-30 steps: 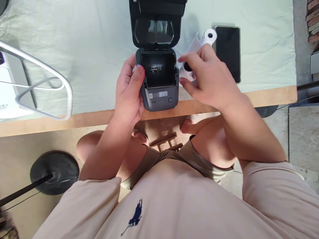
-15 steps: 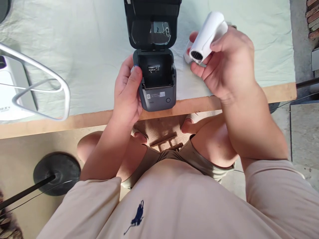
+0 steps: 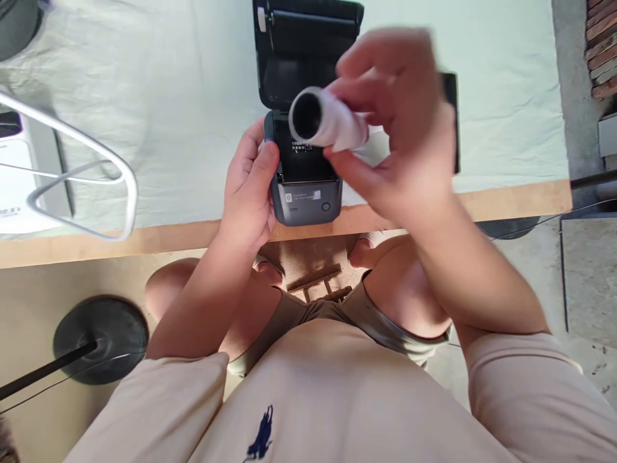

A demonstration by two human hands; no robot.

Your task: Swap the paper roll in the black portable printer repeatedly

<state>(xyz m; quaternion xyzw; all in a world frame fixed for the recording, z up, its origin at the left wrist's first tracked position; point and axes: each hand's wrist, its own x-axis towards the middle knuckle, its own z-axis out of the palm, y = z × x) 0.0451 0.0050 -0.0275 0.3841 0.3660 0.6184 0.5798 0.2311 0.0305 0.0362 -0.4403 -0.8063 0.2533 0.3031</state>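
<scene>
White and hollow-ended, the roll (image 3: 337, 125) tilts above the printer (image 3: 308, 202), at one o'clock from its middle; in this head view I cannot tell whether they touch. At two o'clock the right hand (image 3: 405, 122), blurred, has its fingers clamped on the roll's far end; at nine the left hand (image 3: 250, 180) has thumb and fingers pressed on the printer's side. The step in hand looks like bringing the roll to the bay (image 3: 303, 164), with the raised lid (image 3: 294, 64) at twelve; the next move seems to call for squaring the roll to the bay while the printer is steadied. Counted in view: two hands, one roll, one printer, one partly hidden dark phone (image 3: 451, 90) at two, one white loop (image 3: 130, 193) and one white box (image 3: 17, 186) at nine, one cloth-covered desk (image 3: 193, 238); anything behind the right hand cannot be counted.
</scene>
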